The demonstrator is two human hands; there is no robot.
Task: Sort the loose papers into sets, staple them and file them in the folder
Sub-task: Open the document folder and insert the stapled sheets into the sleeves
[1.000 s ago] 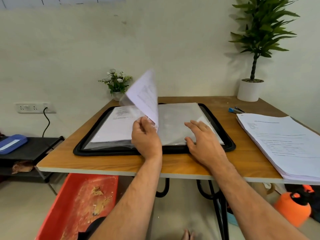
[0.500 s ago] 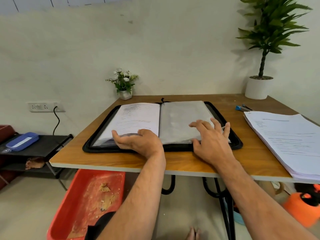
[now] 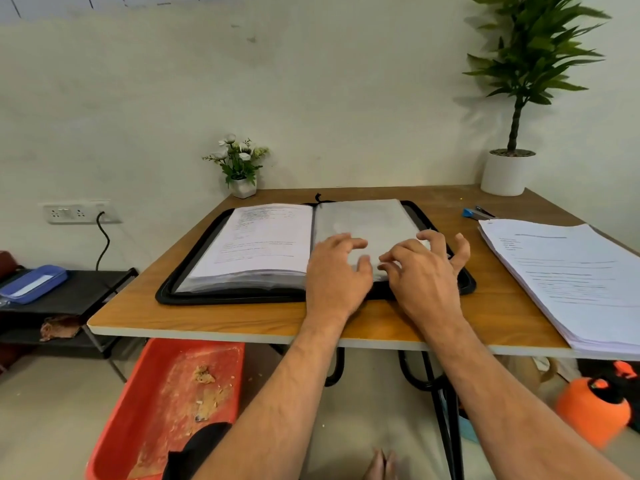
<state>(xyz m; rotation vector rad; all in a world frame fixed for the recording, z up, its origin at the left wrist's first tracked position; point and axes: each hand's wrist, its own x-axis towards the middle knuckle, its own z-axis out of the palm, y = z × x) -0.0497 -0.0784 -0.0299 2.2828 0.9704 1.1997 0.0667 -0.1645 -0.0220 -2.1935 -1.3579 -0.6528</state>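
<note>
While the black folder lay open on the table, left hand and right hand rested loosely spread, gripping nothing, on its blank right-hand sleeve, paper stack nearby.

A small flower pot and a tall potted plant stood at the worktop's far edge. Below lay a red tray, a black shelf bearing a blue case, and an orange sprayer.
</note>
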